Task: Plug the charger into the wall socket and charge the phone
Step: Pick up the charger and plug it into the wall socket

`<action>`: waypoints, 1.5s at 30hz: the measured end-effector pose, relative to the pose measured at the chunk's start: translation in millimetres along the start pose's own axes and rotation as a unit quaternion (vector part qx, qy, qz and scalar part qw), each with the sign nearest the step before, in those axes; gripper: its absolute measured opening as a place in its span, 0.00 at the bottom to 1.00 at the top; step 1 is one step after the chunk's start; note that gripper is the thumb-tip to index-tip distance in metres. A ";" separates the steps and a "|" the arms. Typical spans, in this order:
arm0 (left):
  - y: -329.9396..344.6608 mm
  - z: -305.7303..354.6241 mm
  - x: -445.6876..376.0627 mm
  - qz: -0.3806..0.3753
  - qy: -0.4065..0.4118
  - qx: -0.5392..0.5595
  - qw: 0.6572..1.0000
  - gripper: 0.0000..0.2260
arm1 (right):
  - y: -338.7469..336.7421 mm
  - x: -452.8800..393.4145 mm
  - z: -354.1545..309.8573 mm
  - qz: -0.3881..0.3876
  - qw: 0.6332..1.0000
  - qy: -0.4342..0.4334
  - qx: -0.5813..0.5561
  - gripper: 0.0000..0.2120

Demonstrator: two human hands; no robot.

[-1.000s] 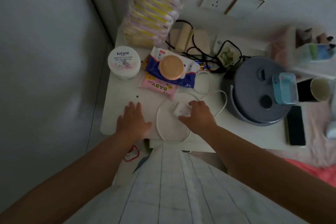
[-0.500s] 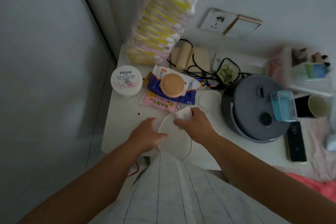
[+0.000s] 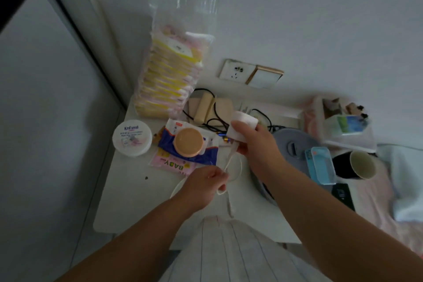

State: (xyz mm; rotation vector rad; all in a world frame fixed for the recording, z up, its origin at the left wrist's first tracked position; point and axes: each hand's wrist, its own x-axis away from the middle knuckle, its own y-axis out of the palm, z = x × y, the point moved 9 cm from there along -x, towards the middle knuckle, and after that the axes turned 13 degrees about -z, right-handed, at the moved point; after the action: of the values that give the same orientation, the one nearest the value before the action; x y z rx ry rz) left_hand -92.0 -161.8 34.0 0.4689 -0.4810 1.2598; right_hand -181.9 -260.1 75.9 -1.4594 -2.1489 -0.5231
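My right hand [image 3: 256,144] holds the white charger block [image 3: 242,126] up above the white table [image 3: 128,201], its prongs pointing toward the wall. A white cable [image 3: 230,160] hangs from the block down to my left hand [image 3: 206,183], which pinches it over the table. The white wall socket [image 3: 235,69] sits on the wall above and a little left of the charger, apart from it. A dark phone [image 3: 343,194] lies at the right by the bed edge.
On the table stand a white Knfamil tub [image 3: 132,138], blue and pink wipe packs with an orange lid [image 3: 188,142], a tall bag of yellow packets [image 3: 169,78], black cables, a grey round appliance [image 3: 295,142], a blue case [image 3: 320,165] and a dark cup [image 3: 357,165].
My right hand lifted the charger block off the table and raised it toward the wall. My left hand moved right and took hold of the cable. The view tilted up.
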 end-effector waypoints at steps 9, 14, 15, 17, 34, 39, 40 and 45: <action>1.5 -11.4 -11.8 0.109 -0.039 0.002 0.993 0.14 | -49.6 -78.7 -37.6 -0.012 0.998 -0.018 -0.063 0.09; -9.8 -24.6 -22.6 0.162 -0.067 0.026 0.984 0.15 | -42.5 -120.6 -28.5 -0.043 0.998 0.014 -0.043 0.20; -11.1 -27.4 -24.5 0.168 -0.072 0.026 0.983 0.16 | -41.2 -127.9 -27.9 -0.047 0.998 0.016 -0.037 0.21; -12.0 -32.0 -27.5 0.171 -0.082 0.019 0.982 0.16 | -39.0 -139.7 -27.9 -0.049 0.998 0.019 -0.022 0.22; -11.9 -28.0 -45.1 0.144 -0.084 0.038 0.985 0.17 | -40.3 -161.3 -28.7 -0.032 0.999 -0.005 -0.026 0.24; -12.4 -29.5 -46.9 0.137 -0.094 0.039 0.985 0.17 | -39.0 -164.9 -33.1 -0.035 0.998 -0.005 -0.052 0.22; -12.2 -29.5 -47.7 0.135 -0.094 0.041 0.985 0.16 | -39.0 -165.1 -32.8 -0.031 0.998 -0.003 -0.048 0.22; -11.3 -27.9 -51.0 0.128 -0.090 0.040 0.987 0.16 | -39.6 -165.5 -34.5 0.010 0.999 0.005 -0.043 0.15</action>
State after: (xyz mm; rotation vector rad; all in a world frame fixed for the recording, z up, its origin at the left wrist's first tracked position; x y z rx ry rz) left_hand -90.7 -188.0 -19.1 0.6072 -0.6613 1.4942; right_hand -161.3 -417.2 4.9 -1.5201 -2.1253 -0.6218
